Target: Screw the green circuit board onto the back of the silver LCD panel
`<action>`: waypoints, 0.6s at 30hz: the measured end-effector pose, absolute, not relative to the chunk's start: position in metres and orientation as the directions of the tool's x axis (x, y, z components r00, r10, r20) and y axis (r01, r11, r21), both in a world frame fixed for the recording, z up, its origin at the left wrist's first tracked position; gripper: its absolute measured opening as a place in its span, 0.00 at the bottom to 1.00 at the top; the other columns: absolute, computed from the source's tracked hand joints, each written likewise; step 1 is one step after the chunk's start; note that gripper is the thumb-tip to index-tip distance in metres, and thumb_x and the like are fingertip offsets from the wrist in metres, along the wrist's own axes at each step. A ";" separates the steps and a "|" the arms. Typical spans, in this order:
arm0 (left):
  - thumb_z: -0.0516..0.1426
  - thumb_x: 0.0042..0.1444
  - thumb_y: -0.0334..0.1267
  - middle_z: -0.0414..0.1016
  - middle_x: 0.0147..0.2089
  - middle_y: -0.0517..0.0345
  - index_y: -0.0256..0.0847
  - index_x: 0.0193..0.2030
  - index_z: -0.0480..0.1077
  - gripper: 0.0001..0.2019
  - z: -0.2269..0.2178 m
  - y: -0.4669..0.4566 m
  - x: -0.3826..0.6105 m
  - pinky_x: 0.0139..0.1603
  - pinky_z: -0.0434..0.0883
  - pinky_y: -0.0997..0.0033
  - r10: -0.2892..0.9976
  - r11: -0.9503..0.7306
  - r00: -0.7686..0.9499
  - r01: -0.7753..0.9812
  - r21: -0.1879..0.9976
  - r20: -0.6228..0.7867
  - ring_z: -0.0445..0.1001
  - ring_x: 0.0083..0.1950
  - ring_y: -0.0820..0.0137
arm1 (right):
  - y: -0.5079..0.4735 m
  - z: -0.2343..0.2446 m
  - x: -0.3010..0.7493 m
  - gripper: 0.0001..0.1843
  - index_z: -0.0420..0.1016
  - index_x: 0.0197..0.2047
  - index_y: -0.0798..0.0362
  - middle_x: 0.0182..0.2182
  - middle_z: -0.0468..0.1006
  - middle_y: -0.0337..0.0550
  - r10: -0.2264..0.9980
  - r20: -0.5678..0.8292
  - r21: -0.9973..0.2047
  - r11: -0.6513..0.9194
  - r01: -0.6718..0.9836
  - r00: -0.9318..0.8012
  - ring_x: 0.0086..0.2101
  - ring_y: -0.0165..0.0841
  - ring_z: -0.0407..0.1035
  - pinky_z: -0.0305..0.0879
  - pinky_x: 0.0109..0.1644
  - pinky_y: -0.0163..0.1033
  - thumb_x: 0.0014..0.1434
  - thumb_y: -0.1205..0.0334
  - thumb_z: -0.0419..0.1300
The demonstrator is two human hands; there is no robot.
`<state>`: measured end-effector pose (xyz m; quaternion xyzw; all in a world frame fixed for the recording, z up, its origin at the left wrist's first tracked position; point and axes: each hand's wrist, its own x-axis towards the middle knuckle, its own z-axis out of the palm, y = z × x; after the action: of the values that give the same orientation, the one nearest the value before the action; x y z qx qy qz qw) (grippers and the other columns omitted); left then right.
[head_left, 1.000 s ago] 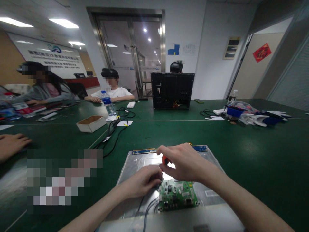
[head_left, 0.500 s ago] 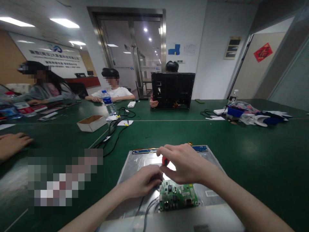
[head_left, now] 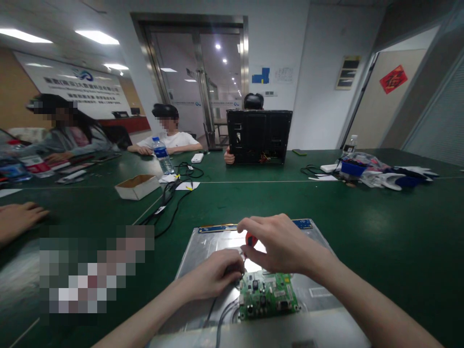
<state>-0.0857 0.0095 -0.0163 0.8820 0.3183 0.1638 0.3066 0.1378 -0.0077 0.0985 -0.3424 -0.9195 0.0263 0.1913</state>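
We see our right hand (head_left: 281, 244) arched over, pinching a red-handled screwdriver (head_left: 250, 240) upright at the green circuit board (head_left: 267, 300) on the metal panel (head_left: 203, 251), our left hand (head_left: 213, 273) curled shut beside its tip, while an open cardboard box (head_left: 137, 186), contents unseen, sits far off on the bench (head_left: 380, 232).

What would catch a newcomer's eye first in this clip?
The two hands meeting over a green circuit board on a silvery metal panel, bottom centre: the right hand grips a red-handled screwdriver, and the left hand rests beside its tip. Beyond them, an upright black monitor back stands on the green table.
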 end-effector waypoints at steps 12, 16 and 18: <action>0.54 0.63 0.36 0.72 0.34 0.60 0.40 0.40 0.70 0.05 -0.002 0.008 -0.085 0.36 0.64 0.72 0.705 -0.582 0.704 0.504 0.638 0.087 0.68 0.34 0.70 | -0.002 0.102 0.150 0.10 0.71 0.46 0.52 0.36 0.82 0.40 0.672 0.377 -0.170 0.726 0.666 -0.637 0.30 0.32 0.72 0.51 0.30 0.35 0.61 0.62 0.60; 0.52 0.63 0.35 0.72 0.35 0.58 0.41 0.37 0.68 0.06 -0.006 0.014 -0.086 0.40 0.64 0.69 0.764 -0.574 0.629 0.557 0.600 0.146 0.68 0.36 0.68 | 0.003 0.104 0.158 0.10 0.70 0.46 0.52 0.36 0.81 0.40 0.691 0.399 -0.186 0.704 0.685 -0.602 0.31 0.32 0.73 0.53 0.31 0.35 0.61 0.62 0.61; 0.51 0.62 0.33 0.72 0.35 0.57 0.41 0.36 0.67 0.05 -0.009 0.018 -0.084 0.41 0.64 0.67 0.794 -0.561 0.584 0.593 0.577 0.171 0.68 0.38 0.66 | 0.006 0.104 0.164 0.10 0.70 0.46 0.52 0.34 0.80 0.39 0.712 0.401 -0.207 0.683 0.700 -0.576 0.31 0.32 0.73 0.55 0.31 0.35 0.60 0.62 0.62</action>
<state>-0.0843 0.0181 -0.0094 0.8577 0.4044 0.2115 0.2370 0.1640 0.0057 0.1044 -0.3979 -0.8876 0.0129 0.2316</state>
